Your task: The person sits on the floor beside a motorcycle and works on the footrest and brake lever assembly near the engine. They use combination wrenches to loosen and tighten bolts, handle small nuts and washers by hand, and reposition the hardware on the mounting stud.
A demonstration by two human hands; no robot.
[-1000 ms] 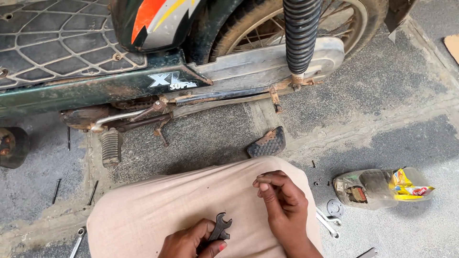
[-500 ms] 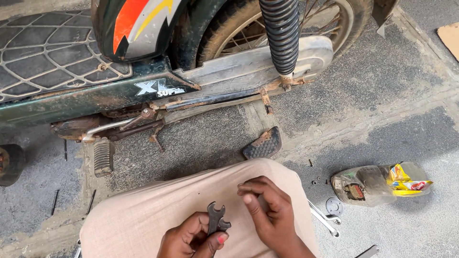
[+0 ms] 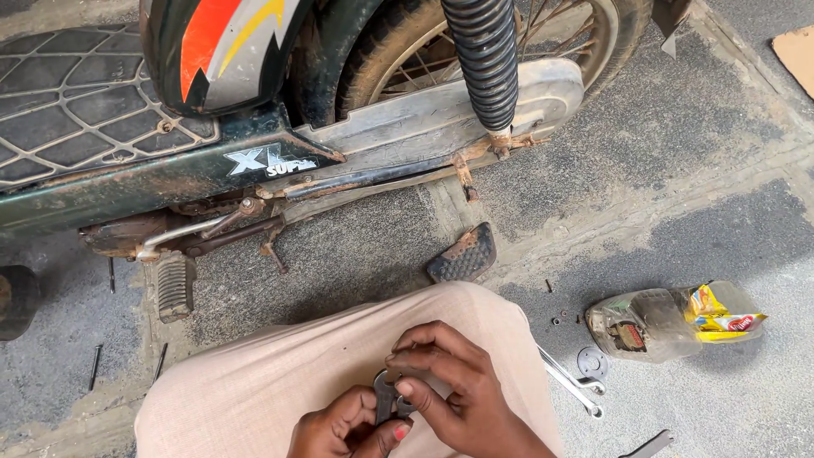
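1. The right hand (image 3: pixel 458 390), apart from the small dark wrench (image 3: pixel 387 399) a second ago, has now closed its fingertips on it, over the knee.
2. The left hand (image 3: pixel 343 428) clasps the wrench from below; work on it has begun.
3. Beyond, a rusty moped (image 3: pixel 280 161) stands parked.

I'm looking down at rough grey asphalt ground (image 3: pixel 695 153) in flat daylight. A rusty dark-green moped (image 3: pixel 170 182) stands across the top, its rear wheel (image 3: pixel 509 42) at upper right. A cardboard corner (image 3: pixel 797 51) lies far right.
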